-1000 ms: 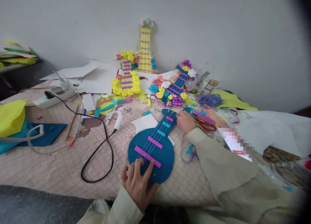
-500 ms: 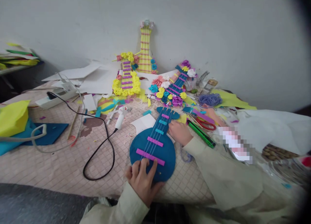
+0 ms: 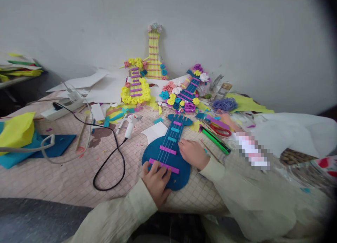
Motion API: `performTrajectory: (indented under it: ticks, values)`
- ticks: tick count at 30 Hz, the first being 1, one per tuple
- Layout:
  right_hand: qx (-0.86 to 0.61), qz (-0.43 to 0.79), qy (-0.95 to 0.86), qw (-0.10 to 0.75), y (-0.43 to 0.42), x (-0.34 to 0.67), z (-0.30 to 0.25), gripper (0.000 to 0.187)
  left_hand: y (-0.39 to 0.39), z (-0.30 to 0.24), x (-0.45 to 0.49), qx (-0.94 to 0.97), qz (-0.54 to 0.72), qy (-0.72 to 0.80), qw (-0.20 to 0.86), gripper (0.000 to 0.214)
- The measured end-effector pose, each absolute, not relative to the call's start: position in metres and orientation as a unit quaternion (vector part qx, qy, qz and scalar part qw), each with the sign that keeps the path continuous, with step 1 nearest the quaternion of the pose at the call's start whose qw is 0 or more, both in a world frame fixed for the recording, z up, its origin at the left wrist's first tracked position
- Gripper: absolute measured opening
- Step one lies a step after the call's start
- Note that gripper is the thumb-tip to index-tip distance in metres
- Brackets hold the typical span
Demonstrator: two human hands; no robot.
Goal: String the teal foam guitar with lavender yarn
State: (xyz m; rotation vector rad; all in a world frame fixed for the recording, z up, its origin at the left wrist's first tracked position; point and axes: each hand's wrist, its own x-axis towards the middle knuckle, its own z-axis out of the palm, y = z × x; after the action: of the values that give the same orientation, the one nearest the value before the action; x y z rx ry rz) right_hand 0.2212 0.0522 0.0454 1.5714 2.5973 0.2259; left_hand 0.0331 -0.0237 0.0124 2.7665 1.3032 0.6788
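Observation:
A dark-blue craft guitar point(image 3: 181, 172) lies flat on the table before me, with purple and turquoise strips across it and thin pale strings along its neck. My left hand point(image 3: 157, 182) rests on the lower body, its fingers spread over the lowest purple strip point(image 3: 173, 170). Where neck meets body, on the right side, my right hand point(image 3: 194, 153) lies with curled fingers. Its fingertips are at the neck's edge, and whatever they pinch is hidden. White card point(image 3: 154, 131) sticks out beneath the guitar's left side.
A white glue gun point(image 3: 129, 126) with a looping black cable point(image 3: 123, 171) lies left. Right of the guitar are a green cutter point(image 3: 216, 140), red-handled scissors point(image 3: 222, 131) and purple yarn point(image 3: 225, 104). Decorated craft guitars point(image 3: 135, 82) stand at the back beside a power strip point(image 3: 61, 109).
My right hand has moved down the neck toward the body, its fingers more curled. My left hand stays on the lowest strip. The view has shifted slightly.

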Motion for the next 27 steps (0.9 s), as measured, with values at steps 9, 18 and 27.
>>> performTrajectory:
  ticks: [9,18,27]
  values:
    - [0.482,0.047,0.873,0.054,0.035,0.225,0.057,0.025,-0.019,0.004,0.068,0.864,0.262,0.43,0.024,0.039]
    - [0.458,0.015,0.885,0.083,0.025,0.224,0.062,0.017,-0.02,0.011,0.081,0.838,0.253,0.478,0.076,0.054]
    - [0.441,0.029,0.894,0.07,0.026,0.221,0.06,0.02,0.041,0.025,0.053,0.851,0.269,0.424,0.158,0.034]
